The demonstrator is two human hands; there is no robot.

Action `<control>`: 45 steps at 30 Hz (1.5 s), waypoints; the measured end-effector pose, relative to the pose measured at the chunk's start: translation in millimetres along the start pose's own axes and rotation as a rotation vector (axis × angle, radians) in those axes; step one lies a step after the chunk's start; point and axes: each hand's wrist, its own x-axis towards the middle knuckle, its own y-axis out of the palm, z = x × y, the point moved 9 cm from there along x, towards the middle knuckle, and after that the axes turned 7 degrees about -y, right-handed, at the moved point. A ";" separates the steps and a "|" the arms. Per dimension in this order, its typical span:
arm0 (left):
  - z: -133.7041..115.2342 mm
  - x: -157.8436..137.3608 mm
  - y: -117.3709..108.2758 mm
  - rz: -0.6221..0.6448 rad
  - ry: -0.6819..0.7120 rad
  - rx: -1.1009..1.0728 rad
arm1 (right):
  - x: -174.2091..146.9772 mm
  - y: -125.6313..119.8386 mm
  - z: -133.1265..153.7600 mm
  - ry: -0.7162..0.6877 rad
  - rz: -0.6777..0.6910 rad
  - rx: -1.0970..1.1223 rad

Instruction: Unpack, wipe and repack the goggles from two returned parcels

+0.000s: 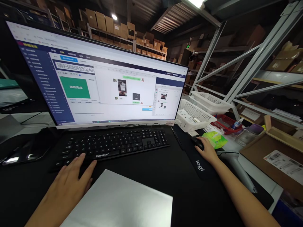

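My right hand [206, 150] is wrapped over a black computer mouse [198, 143] on a dark mouse pad [199, 165] with a "logi" mark. At the front left edge of a black keyboard [113, 143], my left hand [71, 179] lies with its fingers apart, holding nothing; its fingertips are by the lower row of keys. A large monitor [118, 114] stands behind the keyboard and shows several windows, one with a green block. In front of me, beside my left hand, is a flat silvery-white box or board [132, 201], cut off by the bottom of the view.
A grey handheld scanner [239, 167] lies right of my right forearm. Beyond my right hand are a green-yellow packet [216, 139], white baskets [195, 118] and a red basket [228, 123]. An open cardboard box [270, 151] stands far right. A dark phone-like object [28, 145] lies left.
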 end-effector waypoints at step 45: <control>-0.9 0.1 1.9 0.079 -0.007 0.117 | -0.5 1.9 -3.0 0.008 0.004 -0.011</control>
